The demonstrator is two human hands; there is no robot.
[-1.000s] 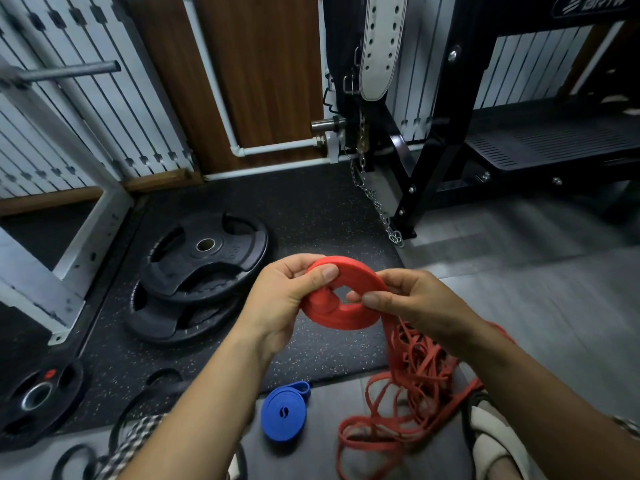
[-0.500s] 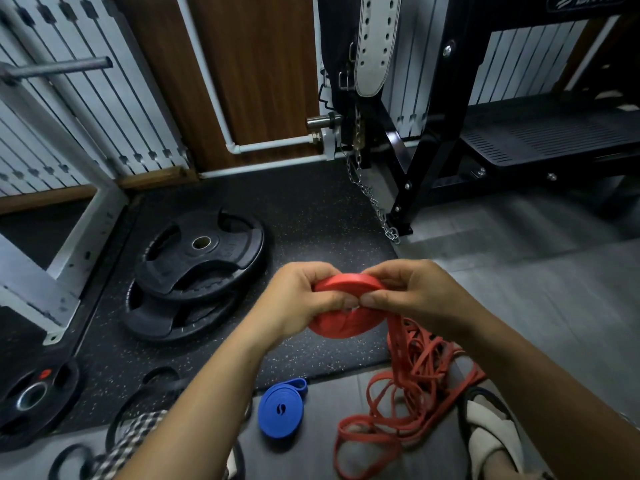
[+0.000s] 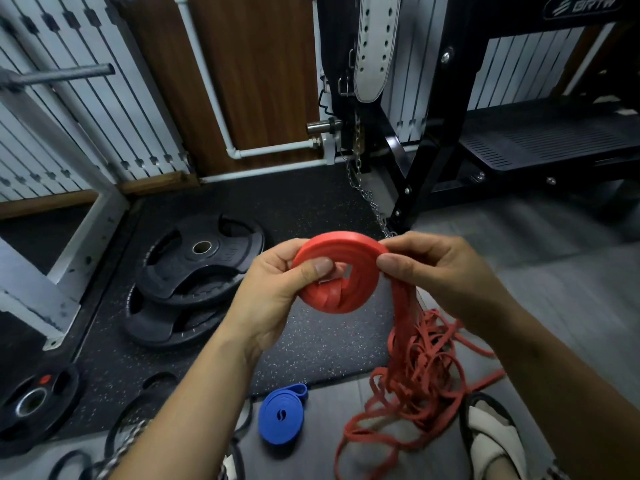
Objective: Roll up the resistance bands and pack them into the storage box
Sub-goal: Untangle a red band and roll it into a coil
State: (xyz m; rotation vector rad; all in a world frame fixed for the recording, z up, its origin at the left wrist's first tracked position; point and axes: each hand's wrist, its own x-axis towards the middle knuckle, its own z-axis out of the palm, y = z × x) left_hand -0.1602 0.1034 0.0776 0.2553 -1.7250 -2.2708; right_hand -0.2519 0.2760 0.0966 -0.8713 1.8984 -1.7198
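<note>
Currently gripped in both hands above the near edge of the rubber mat (image 3: 311, 351): red resistance band coil (image 3: 346, 296), a flat disc with an open centre. Left hand (image 3: 277, 289) clamped on the coil's left side — thumb across the face, fingers curled behind. Right hand (image 3: 440, 271) pinching the coil's upper right rim, thumb in front, at the spot where the unwound length leaves. Hands close together, separated only by the coil. Hanging from the right hand down to the grey floor (image 3: 554, 271): loose red band (image 3: 422, 386), piled in a tangle of loops just beside a foot in a pale sandal (image 3: 491, 434). Lying flat on the floor at the mat's near edge, left of the tangle and apart from it: blue band (image 3: 281, 419), fully rolled. Stacked at the mat's left side, well apart from the hands: two black weight plates (image 3: 197, 265). Near the mat's far right corner — a steel chain (image 3: 363, 188) hanging down
</note>
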